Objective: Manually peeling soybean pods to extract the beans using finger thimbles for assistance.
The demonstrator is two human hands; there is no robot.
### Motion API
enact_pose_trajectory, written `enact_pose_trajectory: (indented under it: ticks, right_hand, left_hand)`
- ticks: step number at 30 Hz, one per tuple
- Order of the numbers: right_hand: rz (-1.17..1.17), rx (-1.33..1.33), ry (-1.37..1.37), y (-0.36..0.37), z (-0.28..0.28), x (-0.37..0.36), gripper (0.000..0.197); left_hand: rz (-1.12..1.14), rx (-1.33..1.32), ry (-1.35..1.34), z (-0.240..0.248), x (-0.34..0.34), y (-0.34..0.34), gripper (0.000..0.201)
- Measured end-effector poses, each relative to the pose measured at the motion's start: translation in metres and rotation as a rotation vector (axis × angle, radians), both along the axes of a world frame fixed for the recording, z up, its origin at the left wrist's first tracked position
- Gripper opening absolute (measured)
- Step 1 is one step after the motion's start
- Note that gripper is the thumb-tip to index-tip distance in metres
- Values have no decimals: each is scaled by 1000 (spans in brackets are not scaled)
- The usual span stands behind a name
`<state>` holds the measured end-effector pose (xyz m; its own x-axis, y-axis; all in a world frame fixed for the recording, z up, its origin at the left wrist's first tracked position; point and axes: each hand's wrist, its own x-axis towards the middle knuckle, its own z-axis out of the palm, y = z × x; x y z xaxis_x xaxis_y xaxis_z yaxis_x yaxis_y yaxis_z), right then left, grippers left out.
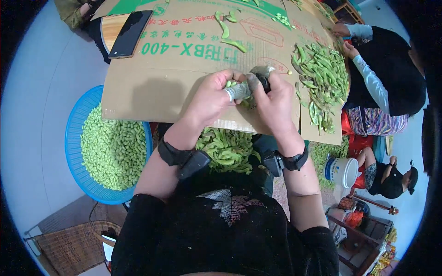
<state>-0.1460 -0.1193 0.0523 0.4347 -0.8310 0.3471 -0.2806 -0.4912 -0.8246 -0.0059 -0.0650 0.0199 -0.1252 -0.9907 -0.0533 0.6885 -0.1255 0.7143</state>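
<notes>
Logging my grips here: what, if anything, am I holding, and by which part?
Your left hand cups a few pale green beans, exact contact points hidden. Whether your right hand holds anything can't be told; the detail there is too dark.

A pale blue wall (416, 145) runs down the right side. On the left is a big pale surface (39, 124) with thin straight lines; I can't tell if it is wall or floor. A brown woven wicker piece (76, 246) is low on the left. A dark wooden rack (356, 230) is low on the right, by the grey-brown floor (329, 195). The light is whitish.
</notes>
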Motion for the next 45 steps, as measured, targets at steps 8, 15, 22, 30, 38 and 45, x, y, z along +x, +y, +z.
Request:
enact_pose_trajectory:
  ticks: [8,15,22,30,38,45]
  right_hand:
    - [138,445,-244,13,21,-5,4]
    - [649,298,-8,-14,36,-26,12]
    - [41,-364,585,-103,1,22,24]
    - [272,588,171,-50,17,2,17]
    - [379,817,-22,6,20,-10,19]
    - [414,964,-177,12,22,-16,22]
  left_hand:
    - [-92,-68,37,-3,8,3,20]
    - [451,85,-40,2,-6,-2,14]
    - [430,-25,101,2,0,-9,20]
    - [308,26,211,-2,7,-2,32]
    - [158,-57,186,-8,5,3,25]
    - [397,-136,38,-11,-4,2,9]
